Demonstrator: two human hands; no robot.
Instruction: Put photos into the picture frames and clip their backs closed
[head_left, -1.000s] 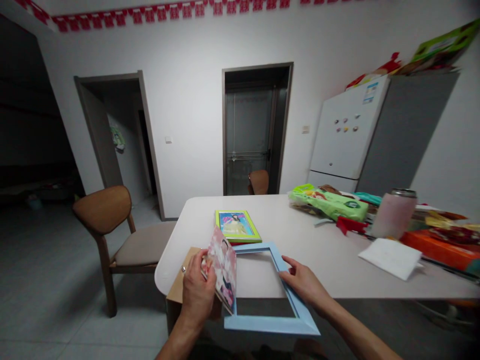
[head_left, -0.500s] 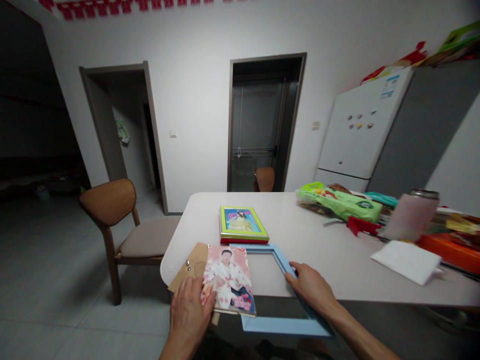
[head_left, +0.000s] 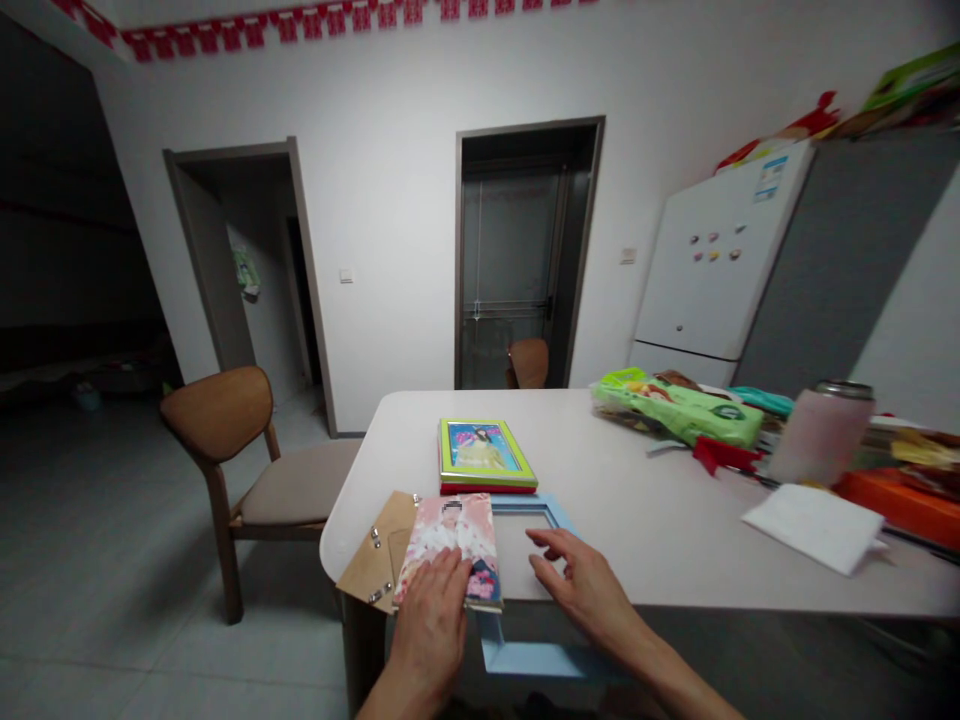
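My left hand lies flat, fingers stretched, over the lower part of a pink photo print. The print rests partly over a brown backing board with metal clips, and partly over a light blue picture frame. That frame sticks out past the table's front edge. My right hand hovers above the blue frame's right side with thumb and fingers apart, holding nothing. Just beyond, a yellow-green picture frame with a picture in it sits on top of a red one.
On the white table, a green packet, a pink bottle, a folded white paper and an orange box crowd the right side. A wooden chair stands at the left.
My right hand has let go of the blue frame's right side and moved slightly left. My left hand has slid right from the print's left edge onto its face.
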